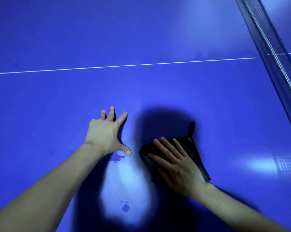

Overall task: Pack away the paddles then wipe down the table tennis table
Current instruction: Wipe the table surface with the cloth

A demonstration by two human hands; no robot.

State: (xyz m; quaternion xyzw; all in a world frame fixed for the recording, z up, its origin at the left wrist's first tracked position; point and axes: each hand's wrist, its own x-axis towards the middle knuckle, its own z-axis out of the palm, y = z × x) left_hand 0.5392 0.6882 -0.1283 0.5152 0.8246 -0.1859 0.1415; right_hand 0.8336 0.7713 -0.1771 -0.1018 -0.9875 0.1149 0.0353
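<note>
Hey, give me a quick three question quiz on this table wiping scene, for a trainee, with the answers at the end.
1. True or false: the right hand presses flat on the dark cloth with a yellow mark.
2. Where does the mesh net appear in the head view? A: upper right. B: lower left. C: bottom centre.
3. Fill in: wet spots on the blue table tennis table lie beside the left hand's ____.
Key: 1 true; 2 A; 3 thumb.
</note>
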